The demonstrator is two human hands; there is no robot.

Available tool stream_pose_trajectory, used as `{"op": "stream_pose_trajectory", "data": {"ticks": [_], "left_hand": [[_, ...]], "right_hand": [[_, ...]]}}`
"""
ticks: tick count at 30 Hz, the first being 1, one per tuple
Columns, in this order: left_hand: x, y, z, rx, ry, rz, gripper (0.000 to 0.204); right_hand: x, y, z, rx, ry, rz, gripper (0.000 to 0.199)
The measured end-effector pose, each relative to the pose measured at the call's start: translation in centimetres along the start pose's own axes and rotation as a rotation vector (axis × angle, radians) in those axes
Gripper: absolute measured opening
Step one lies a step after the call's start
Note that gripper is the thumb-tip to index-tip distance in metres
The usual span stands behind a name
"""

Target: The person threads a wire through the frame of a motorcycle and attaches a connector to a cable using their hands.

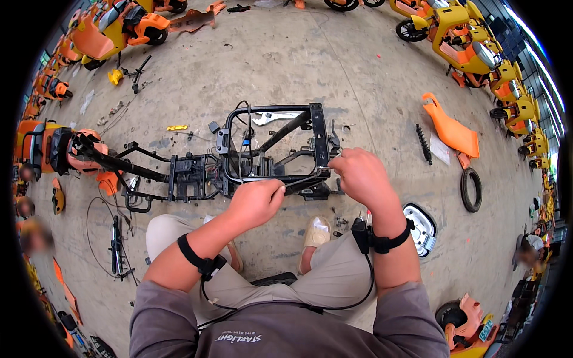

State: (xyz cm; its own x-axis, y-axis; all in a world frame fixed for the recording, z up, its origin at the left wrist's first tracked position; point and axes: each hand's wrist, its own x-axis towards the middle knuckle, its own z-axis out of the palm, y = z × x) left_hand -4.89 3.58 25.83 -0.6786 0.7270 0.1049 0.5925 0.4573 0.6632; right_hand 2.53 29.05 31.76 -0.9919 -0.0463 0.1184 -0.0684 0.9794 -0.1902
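Left hand [255,201], right hand [358,173]: both fisted on one thin rod [304,181]; black scooter frame [239,161] directly beyond knuckles.

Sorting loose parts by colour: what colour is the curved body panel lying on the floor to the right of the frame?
Orange, seen clearly in the head view: the body panel.

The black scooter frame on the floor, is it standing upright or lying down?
Lying down: the black frame rests flat on the concrete floor, its tubes spread sideways, with both hands, left and right, on it.
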Motion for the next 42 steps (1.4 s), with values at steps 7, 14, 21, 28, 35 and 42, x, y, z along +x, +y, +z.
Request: {"op": "stream_pose_trajectory", "data": {"ticks": [7, 14, 21, 28, 35, 42], "left_hand": [[0.1, 0.1, -0.1, 0.011, -0.011, 0.005, 0.019], [-0.2, -0.2, 0.0, 0.061, -0.04, 0.02, 0.018], [-0.1, -0.6, 0.5, 0.079, -0.012, 0.041, 0.019], [0.0, -0.7, 0.1, 0.1, -0.019, -0.005, 0.019], [0.2, -0.6, 0.2, 0.065, 0.021, 0.002, 0.024], [0.3, -0.6, 0.0, 0.074, 0.008, -0.001, 0.022]], "right_hand": [[0.2, -0.3, 0.4, -0.055, -0.077, 0.016, 0.023], [-0.3, -0.1, 0.0, -0.034, 0.03, 0.015, 0.017], [-0.1, 0.2, 0.5, -0.077, 0.025, 0.021, 0.019], [0.4, -0.4, 0.8, -0.081, -0.02, 0.01, 0.019], [0.4, -0.6, 0.6, -0.089, -0.041, 0.03, 0.02], [1.3, -3.0, 0.0, -0.238, -0.099, 0.065, 0.018]]}}
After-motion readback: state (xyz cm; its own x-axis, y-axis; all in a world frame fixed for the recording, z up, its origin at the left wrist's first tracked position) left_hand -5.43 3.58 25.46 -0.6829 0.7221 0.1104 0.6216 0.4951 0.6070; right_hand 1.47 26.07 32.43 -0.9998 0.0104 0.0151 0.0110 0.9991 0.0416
